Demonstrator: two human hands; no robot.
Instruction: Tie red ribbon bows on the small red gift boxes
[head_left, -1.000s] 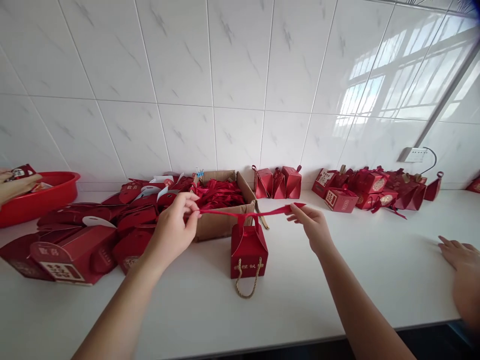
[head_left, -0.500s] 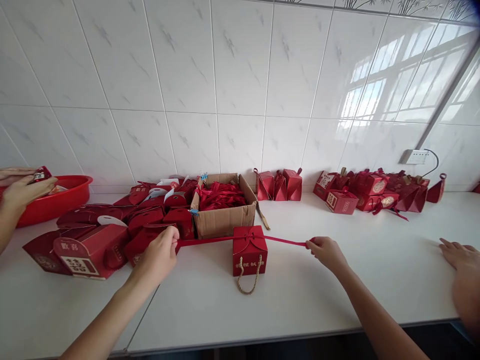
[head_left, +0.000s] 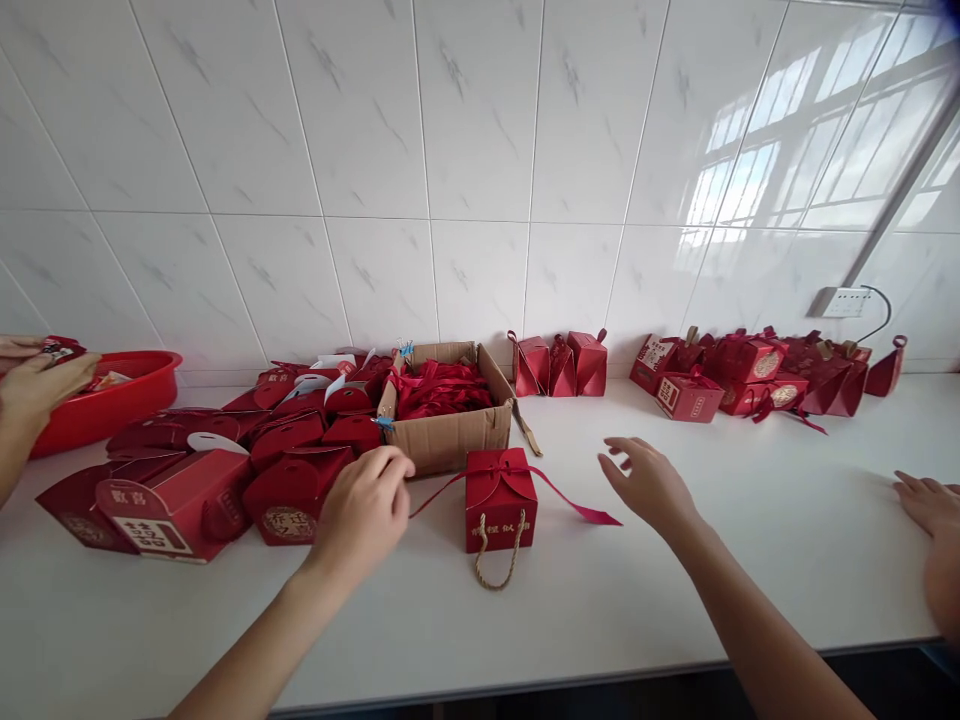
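While the near edge of the white desk point(head_left: 480, 620) lay bare, two forearms were seen reaching forward over it. The left hand point(head_left: 366, 500) was held with fingers curled, just beside the left tail of a red ribbon point(head_left: 596, 516). Whether that tail was pinched could not be told. The right hand point(head_left: 649, 482) was spread wide and held nothing, and the ribbon's right tail lay slack on the desk just below and to the left of it.

Between the two hands a small red gift box point(head_left: 499, 508) was stood upright, its rope handle point(head_left: 495, 565) hanging toward the camera. The ribbon was seen knotted on the lid, so the first tie was judged done. No full bow could be made out and both tails trailed loose, so the finishing was judged outstanding.

Behind the box an open carton point(head_left: 450, 438) of spare ribbons was noted, with a heap of folded red boxes point(head_left: 225, 450) to its left. At the far left a red basin point(head_left: 120, 390) was attended by another person's hands point(head_left: 37, 385), and a further hand point(head_left: 930, 505) was rested at the right edge. Ribboned boxes point(head_left: 720, 375) were lined along the tiled wall point(head_left: 465, 150).
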